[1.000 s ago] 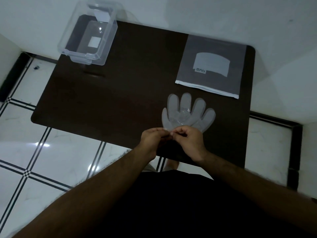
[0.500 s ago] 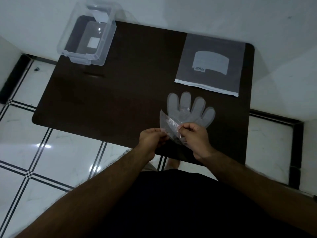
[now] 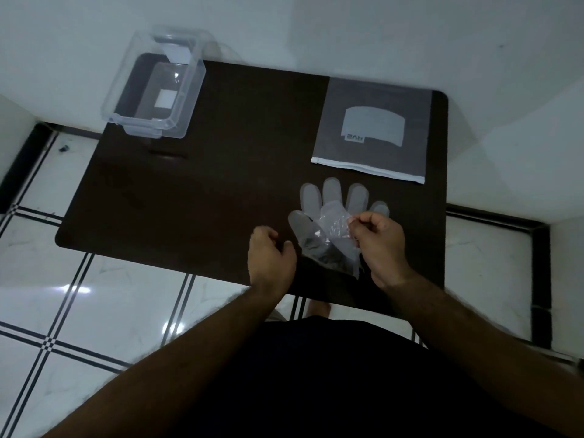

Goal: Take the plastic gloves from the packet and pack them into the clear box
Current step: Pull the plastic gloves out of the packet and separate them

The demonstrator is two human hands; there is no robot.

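Observation:
A stack of thin clear plastic gloves (image 3: 331, 197) lies flat on the dark table (image 3: 221, 184), fingers pointing away from me. My right hand (image 3: 382, 245) pinches the top glove (image 3: 335, 235) by its cuff and has folded it back over the stack. My left hand (image 3: 271, 257) rests just left of the gloves, fingers loosely curled, holding nothing. The grey zip packet (image 3: 373, 134) lies flat at the table's far right. The clear box (image 3: 158, 90) stands open and empty at the far left corner, overhanging the table edge.
White walls close in behind and to the right of the table. Tiled floor with dark lines shows to the left and below the near table edge. My dark clothing fills the bottom of the view.
Both hands were pinching the glove cuff together. The left hand has let go and moved left; the right hand has lifted the top glove and drawn it up and to the right.

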